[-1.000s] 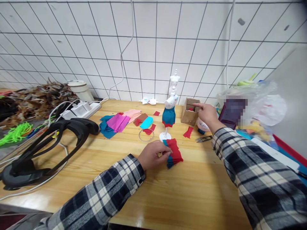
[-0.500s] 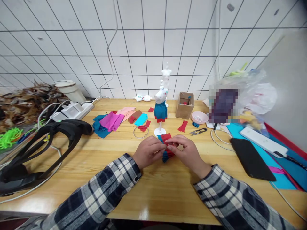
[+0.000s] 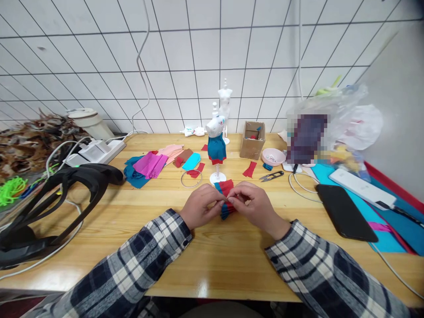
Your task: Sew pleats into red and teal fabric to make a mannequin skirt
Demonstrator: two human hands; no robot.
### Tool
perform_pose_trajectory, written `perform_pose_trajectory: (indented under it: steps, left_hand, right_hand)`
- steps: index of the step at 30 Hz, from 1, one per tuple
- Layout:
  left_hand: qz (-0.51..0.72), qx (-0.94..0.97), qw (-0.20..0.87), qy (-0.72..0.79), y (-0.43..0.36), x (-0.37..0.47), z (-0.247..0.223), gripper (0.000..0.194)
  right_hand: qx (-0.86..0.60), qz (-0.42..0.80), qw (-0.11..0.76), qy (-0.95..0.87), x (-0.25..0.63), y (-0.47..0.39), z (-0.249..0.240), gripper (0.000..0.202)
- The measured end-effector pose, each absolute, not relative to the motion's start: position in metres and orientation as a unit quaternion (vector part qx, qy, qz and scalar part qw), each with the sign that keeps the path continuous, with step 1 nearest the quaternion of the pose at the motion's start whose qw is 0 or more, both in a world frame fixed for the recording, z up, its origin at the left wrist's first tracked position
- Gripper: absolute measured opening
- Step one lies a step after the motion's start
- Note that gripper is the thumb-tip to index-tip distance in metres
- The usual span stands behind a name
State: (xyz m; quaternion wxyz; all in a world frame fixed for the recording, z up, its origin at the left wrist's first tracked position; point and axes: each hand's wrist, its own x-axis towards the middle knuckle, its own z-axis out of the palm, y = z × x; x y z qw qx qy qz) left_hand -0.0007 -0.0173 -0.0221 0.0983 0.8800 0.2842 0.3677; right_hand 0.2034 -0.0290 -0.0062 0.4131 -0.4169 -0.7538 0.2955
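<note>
My left hand is closed in a pinch, its fingertips almost touching those of my right hand. My right hand is pinched too, thumb against forefinger. Whatever lies between the fingertips is too small to make out. Right under and behind them is a blue-and-red gathered piece of cloth, partly hidden by the fingers. Just beyond it stands a small white dress-form mannequin wearing a blue skirt with a red hem.
A second mannequin stands behind. Left lie cloth scraps, a metal ring and a black headset frame. Right are a cardboard box, a pink bowl, thread snips and a black phone.
The whole view has shifted slightly. My fingertips have come together over the cloth, and the left thumb now shows more apart from its forefinger. The cloth stays by the mannequin's base.
</note>
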Motion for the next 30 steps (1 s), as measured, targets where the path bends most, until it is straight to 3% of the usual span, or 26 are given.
perform_pose_trajectory:
  steps: [5,11,15,23,30]
  left_hand:
    - [0.338,0.870,0.111,0.340,-0.014,-0.003,-0.021,0.017]
    - [0.278,0.882,0.090,0.369,-0.018,0.008,-0.017,0.020]
    - [0.188,0.908,0.054,0.371,-0.023,0.041,-0.013,0.023]
    - [0.129,0.917,-0.006,0.377,-0.026,0.074,-0.024,0.028]
    - [0.119,0.916,0.005,0.383,-0.021,0.068,-0.029,0.029]
  right_hand:
    - [-0.459,0.277,0.380,-0.754,0.231,-0.010,-0.006,0.018]
    - [-0.550,0.148,0.189,-0.800,0.261,0.013,-0.018,0.023]
    - [-0.586,0.098,0.114,-0.796,0.259,0.014,-0.019,0.025]
    - [-0.624,0.100,0.089,-0.770,0.261,0.014,-0.019,0.020]
    - [-0.619,0.121,0.105,-0.769,0.263,0.014,-0.018,0.022]
